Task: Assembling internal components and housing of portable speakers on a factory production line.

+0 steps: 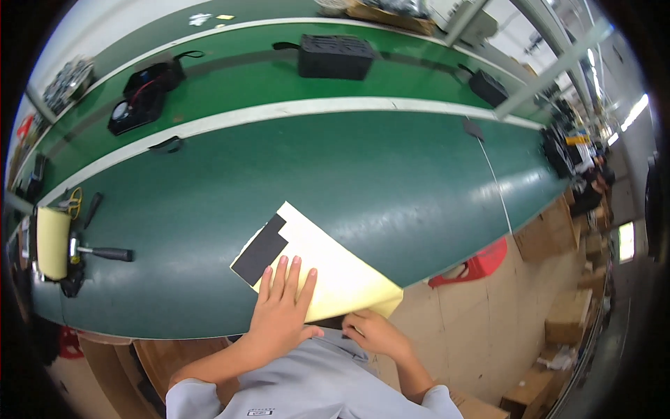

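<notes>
A pale yellow sheet [342,269] lies aslant on the green work surface, its near right corner bent and reaching past the edge. A black flat piece [262,253] with a stepped outline sits on its far left part. My left hand [279,318] rests flat on the sheet with fingers stretched, fingertips just beside that piece. At the near edge my right hand [375,334] is closed, its fingers pinched on a dark flat strip [329,322] that shows from under the sheet. My left thumb is near this strip, most of which is hidden.
A black-handled tool [112,253] and a yellow roll [53,243] are at the left, near yellow-handled scissors [74,202]. Black boxes, one a speaker-like box [335,57], stand on the green belt [244,73] beyond a white rail. A red stool [478,265] stands below right.
</notes>
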A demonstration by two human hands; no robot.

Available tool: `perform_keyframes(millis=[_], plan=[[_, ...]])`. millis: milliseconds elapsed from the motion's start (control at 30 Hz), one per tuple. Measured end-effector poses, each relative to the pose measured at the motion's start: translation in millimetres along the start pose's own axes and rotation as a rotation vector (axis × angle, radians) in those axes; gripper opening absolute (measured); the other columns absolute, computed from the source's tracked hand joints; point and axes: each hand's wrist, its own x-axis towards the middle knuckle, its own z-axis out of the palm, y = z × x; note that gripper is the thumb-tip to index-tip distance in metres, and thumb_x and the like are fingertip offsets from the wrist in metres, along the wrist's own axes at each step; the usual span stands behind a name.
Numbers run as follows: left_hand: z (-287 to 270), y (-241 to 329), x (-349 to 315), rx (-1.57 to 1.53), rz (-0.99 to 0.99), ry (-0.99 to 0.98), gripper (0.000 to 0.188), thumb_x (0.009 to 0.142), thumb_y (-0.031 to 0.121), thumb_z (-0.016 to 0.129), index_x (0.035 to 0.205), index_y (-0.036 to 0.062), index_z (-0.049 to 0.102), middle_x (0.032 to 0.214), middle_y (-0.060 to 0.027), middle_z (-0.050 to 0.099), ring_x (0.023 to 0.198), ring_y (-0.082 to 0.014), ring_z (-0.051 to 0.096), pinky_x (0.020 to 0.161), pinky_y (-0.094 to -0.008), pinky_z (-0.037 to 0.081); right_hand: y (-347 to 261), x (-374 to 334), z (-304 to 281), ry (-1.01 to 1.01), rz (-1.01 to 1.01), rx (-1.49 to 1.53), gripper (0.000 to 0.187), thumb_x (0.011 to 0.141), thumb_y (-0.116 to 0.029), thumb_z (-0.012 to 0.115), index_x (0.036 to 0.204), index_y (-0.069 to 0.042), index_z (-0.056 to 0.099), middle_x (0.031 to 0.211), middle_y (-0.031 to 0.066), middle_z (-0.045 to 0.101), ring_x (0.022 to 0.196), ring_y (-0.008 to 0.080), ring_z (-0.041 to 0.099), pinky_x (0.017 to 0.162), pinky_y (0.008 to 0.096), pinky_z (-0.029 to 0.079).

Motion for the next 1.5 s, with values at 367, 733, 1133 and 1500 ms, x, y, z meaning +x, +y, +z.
perform_keyframes(millis=[367,733,1133,1500], plan=[[43.6,-4.0,-2.9,0.249,0.092,0.157,0.079,0.079,0.008,0.066,0.155,0.0119,0.041,0.159,-0.0234,0.035,0.149,-0.0404,0.032,0.12,-0.0545,0.026,-58.7,-20.8,-41.2,-0.3,0.009,0.064,0.015,0.096,-0.016,0.065,0.089,-0.003,0.063,0.088,0.0123,0.068,0.081,0.032,0.066,0.072,0.0405,0.052],[-16.4,-20.2,5.0,-0.087,0.212,-0.179,0.09,0.086,0.032,0.075,0.158,0.007,0.029,0.164,-0.02,0.025,0.152,-0.0381,0.023,0.123,-0.0481,0.024,-277.4,154.8,-174.9,0.074,-0.815,-0.033,0.007,0.085,-0.004,0.075,0.089,0.0,0.07,0.08,0.0095,0.07,0.065,0.0219,0.068,0.059,0.0316,0.052],[-40.0,-60.3,-19.2,-0.136,0.085,-0.219,0.062,0.101,0.038,0.058,0.154,0.0097,0.04,0.163,-0.0126,0.032,0.15,-0.0313,0.033,0.12,-0.045,0.032,-268.7,286.0,-185.7,-0.096,-0.84,0.338,0.009,0.095,-0.008,0.066,0.09,-0.001,0.067,0.074,0.0033,0.067,0.06,0.0082,0.06,0.052,0.0244,0.045],[-238.2,-356.7,109.9,0.417,-0.198,0.693,0.022,0.084,0.005,0.064,0.105,0.0031,0.068,0.104,-0.0162,0.07,0.102,-0.0374,0.065,0.092,-0.0453,0.051,-231.5,309.9,-232.8,0.271,-0.722,0.68,0.01,0.098,-0.009,0.065,0.103,0.0,0.063,0.089,0.0041,0.065,0.078,0.0109,0.066,0.074,0.0256,0.054]])
